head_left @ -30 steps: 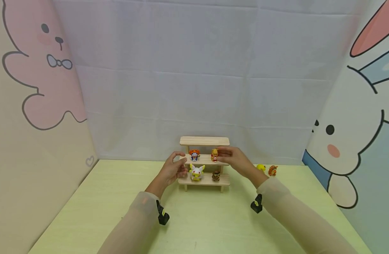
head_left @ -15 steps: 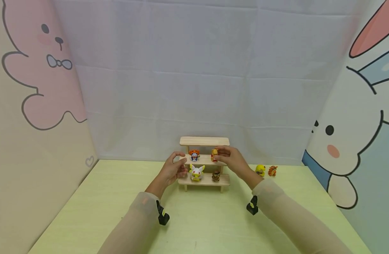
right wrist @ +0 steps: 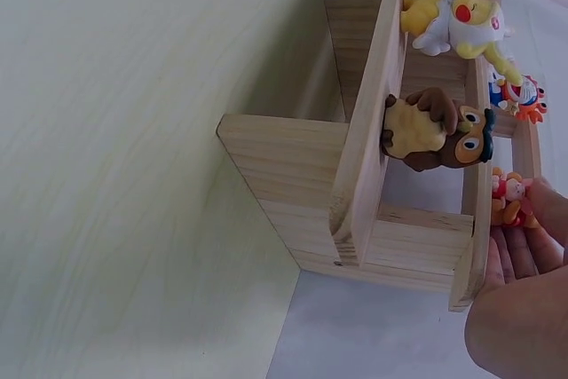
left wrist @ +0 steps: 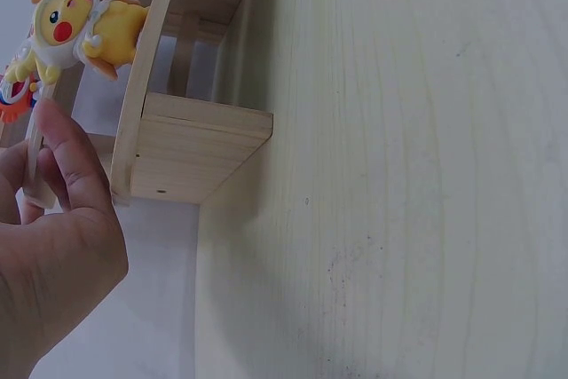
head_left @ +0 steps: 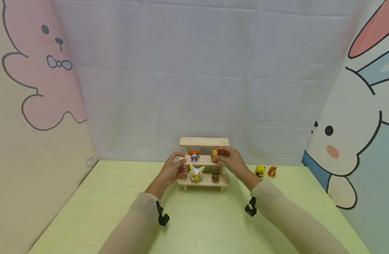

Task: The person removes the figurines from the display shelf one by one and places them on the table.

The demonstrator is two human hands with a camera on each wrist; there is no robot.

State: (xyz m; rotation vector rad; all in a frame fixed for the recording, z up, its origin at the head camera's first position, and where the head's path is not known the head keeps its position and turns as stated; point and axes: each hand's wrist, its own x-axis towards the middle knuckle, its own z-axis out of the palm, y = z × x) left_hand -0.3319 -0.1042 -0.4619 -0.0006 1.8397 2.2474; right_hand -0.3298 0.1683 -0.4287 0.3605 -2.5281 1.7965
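Note:
A small three-tier wooden display shelf (head_left: 204, 141) stands on the table. At the left end of its middle board, my left hand (head_left: 173, 170) pinches the board's edge between thumb and fingers. My right hand (head_left: 233, 162) holds a small orange-yellow figurine with red on it (right wrist: 508, 200) at that board's right end, thumb on its near side. Left of it sits a figurine with an orange-red hat (head_left: 194, 155). On the bottom board are a white-hooded yellow figurine (left wrist: 67, 28) at the left and a brown owl figurine (right wrist: 430, 135) at the right.
On the table right of the shelf stand a yellow figurine (head_left: 259, 170) and an orange figurine (head_left: 272, 171). A white cloth backdrop (head_left: 204, 88) hangs behind the shelf, with printed cartoon panels on both sides. The pale wooden table (head_left: 201, 218) extends toward me.
The right hand and forearm have shifted slightly left, with the fingers still at the orange-yellow figurine. More of the yellow figurine on the table now shows. The left hand has stayed put.

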